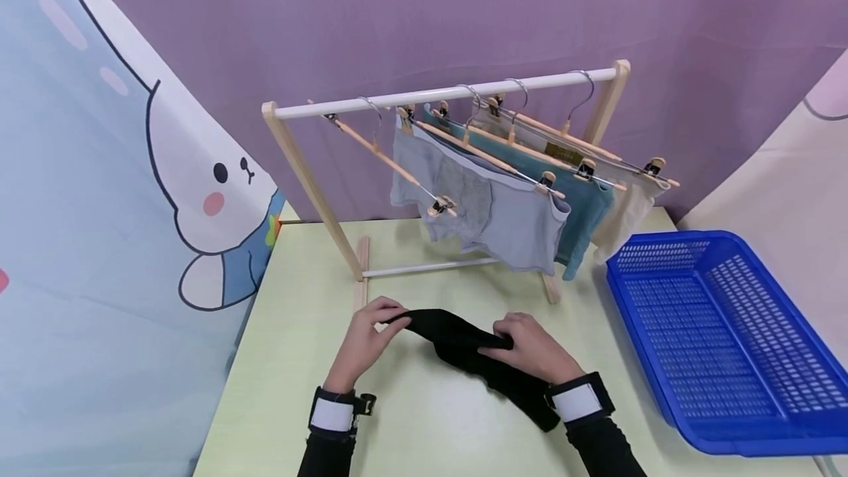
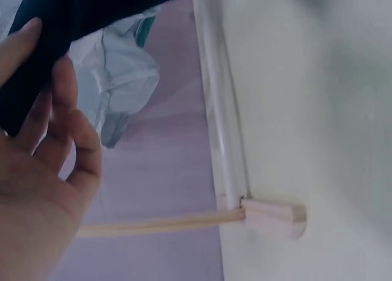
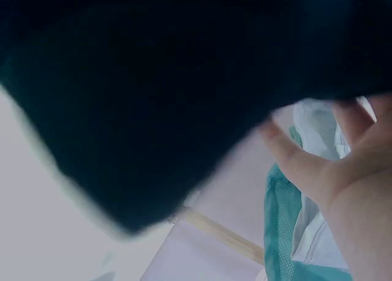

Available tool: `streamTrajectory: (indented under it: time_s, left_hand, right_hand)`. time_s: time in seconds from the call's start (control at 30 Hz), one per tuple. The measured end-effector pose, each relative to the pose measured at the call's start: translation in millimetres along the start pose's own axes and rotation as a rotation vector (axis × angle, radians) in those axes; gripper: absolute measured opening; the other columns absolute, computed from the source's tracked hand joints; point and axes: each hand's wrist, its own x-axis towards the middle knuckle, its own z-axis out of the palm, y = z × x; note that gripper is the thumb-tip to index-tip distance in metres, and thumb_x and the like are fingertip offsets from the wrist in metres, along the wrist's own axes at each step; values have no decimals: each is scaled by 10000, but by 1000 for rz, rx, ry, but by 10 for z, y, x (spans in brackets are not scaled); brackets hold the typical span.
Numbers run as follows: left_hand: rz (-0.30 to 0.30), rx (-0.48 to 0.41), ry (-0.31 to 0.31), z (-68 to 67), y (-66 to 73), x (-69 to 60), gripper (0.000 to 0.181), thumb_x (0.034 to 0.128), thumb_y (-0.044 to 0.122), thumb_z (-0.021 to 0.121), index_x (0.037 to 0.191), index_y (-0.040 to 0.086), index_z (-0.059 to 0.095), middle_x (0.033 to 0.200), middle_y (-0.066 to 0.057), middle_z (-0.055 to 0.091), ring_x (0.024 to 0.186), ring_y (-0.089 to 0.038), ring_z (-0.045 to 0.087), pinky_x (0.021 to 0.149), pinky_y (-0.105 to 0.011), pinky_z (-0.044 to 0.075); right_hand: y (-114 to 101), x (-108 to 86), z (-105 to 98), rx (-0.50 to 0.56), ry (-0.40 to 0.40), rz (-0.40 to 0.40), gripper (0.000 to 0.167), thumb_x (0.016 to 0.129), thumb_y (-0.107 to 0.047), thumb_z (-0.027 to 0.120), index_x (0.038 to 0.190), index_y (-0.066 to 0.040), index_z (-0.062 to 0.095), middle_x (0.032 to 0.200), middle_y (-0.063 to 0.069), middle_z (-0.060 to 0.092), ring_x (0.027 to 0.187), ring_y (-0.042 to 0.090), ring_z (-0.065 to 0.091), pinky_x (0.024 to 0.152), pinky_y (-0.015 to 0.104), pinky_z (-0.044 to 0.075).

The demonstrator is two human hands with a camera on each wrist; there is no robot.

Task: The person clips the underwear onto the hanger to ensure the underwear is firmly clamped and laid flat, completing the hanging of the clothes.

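A black cloth garment (image 1: 464, 348) is stretched between the two hands above the table, its lower part hanging down toward the right forearm. My left hand (image 1: 367, 337) pinches its left end between thumb and fingers; the left wrist view shows the garment (image 2: 73, 18) in that hand (image 2: 49, 164). On the other side my right hand (image 1: 533, 348) grips the upper edge. Dark fabric (image 3: 159, 109) fills much of the right wrist view, hiding part of the right hand's (image 3: 349, 177) grip. The garment's exact kind is unclear.
Behind the hands stands a drying rack (image 1: 437, 98) with a bare clip hanger (image 1: 384, 157) at left. Grey-blue underpants (image 1: 510, 216), a teal garment (image 1: 583, 219) and a beige one (image 1: 626, 216) hang from other hangers. A blue basket (image 1: 672, 396) sits at right on the table (image 1: 278, 389).
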Motion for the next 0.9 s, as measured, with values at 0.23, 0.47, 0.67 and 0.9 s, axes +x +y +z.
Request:
streamTrajectory:
  time_s: [0.23,0.47,0.67,0.9]
  left_hand:
    - [15,75,144,-124,-10,25,121,868,123,770,983,96,792,1146,-26,690,1081,-221,632,837,-294,515]
    - [-33,140,254,-208,-83,6,143,864,139,779,1004,107,784,1086,12,727,1046,-193,626,848,-253,474]
    - [-9,249,297,-327,-48,35,120,823,192,824,931,145,799,935,26,755,944,-171,628,856,-336,428]
    - [-2,228,388,-427,30,106,174,801,276,840,878,125,801,784,7,743,753,-147,652,778,-262,430]
  right_hand:
    - [-10,-44,-78,129,-71,177,449,875,-550,684,783,-196,424,652,-120,218,529,8,287,531,209,305]
    - [56,-79,-195,181,-10,94,339,922,-449,669,778,-242,443,668,-148,271,554,-8,329,554,216,337]
    - [97,-74,-423,172,170,53,118,949,-287,681,843,-247,647,773,-161,572,708,16,531,657,271,475]
    - [100,-25,-700,200,381,79,69,903,-104,731,960,-139,717,830,-47,653,749,53,588,677,187,477]
